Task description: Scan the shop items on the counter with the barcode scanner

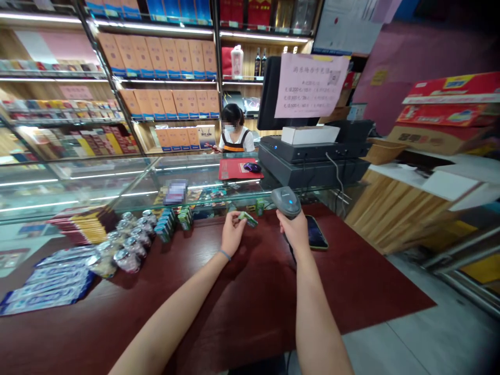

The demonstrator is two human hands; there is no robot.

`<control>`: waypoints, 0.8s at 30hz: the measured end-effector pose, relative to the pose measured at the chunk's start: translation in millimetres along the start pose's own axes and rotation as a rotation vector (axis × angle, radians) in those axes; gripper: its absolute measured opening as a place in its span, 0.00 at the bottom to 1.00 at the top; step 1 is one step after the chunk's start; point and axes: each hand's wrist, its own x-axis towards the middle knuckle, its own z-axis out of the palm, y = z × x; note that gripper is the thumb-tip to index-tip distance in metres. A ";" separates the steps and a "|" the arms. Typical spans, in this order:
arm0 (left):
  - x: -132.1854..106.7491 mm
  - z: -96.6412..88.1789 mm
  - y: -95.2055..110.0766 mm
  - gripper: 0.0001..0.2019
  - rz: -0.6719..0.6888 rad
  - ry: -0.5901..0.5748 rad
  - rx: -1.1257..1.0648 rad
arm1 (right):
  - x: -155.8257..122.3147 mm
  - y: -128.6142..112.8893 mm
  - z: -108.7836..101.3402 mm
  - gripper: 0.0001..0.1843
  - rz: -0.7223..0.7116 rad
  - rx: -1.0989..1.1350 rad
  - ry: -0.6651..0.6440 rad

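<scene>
My left hand [233, 233] pinches a small green pack [248, 219] between thumb and fingers, its end pointing right. My right hand [294, 232] grips a grey handheld barcode scanner [286, 202], whose head faces up and left towards the green pack, a short gap apart. A black cable runs down from the scanner behind my right wrist. Just right of that hand, a smartphone [315, 232] lies face up on the dark red counter mat [250, 291]. Several small green packs [185, 219] stand in short stacks left of my left hand.
Several round foil-wrapped packets and blue-and-white bars lie on the mat at left. Behind it stand a glass display case, a till with a monitor and printer, and shelves of boxes. A person stands beyond the case. Cardboard cartons sit at right.
</scene>
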 end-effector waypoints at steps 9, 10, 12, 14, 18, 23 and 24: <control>-16.7 -157.0 31.1 0.27 -0.322 0.187 -0.494 | -22.5 -18.0 40.8 0.20 -0.125 -0.262 -0.165; -18.5 -169.3 30.2 0.27 -0.340 0.193 -0.510 | -27.3 -21.2 46.4 0.21 -0.147 -0.286 -0.201; -21.6 -188.1 27.2 0.26 -0.393 0.196 -0.538 | -37.9 -27.9 56.9 0.21 -0.200 -0.337 -0.289; -23.2 -199.5 24.1 0.26 -0.448 0.193 -0.571 | -49.2 -34.2 66.5 0.22 -0.259 -0.406 -0.397; -21.6 -206.1 21.1 0.22 -0.493 0.205 -0.611 | -70.9 -43.8 83.4 0.26 -0.437 -0.580 -0.631; -18.7 -206.0 18.0 0.20 -0.521 0.218 -0.637 | -92.9 -50.0 99.4 0.29 -0.595 -0.717 -0.839; -18.6 -206.4 17.1 0.20 -0.517 0.218 -0.645 | -96.0 -50.5 101.4 0.29 -0.606 -0.721 -0.855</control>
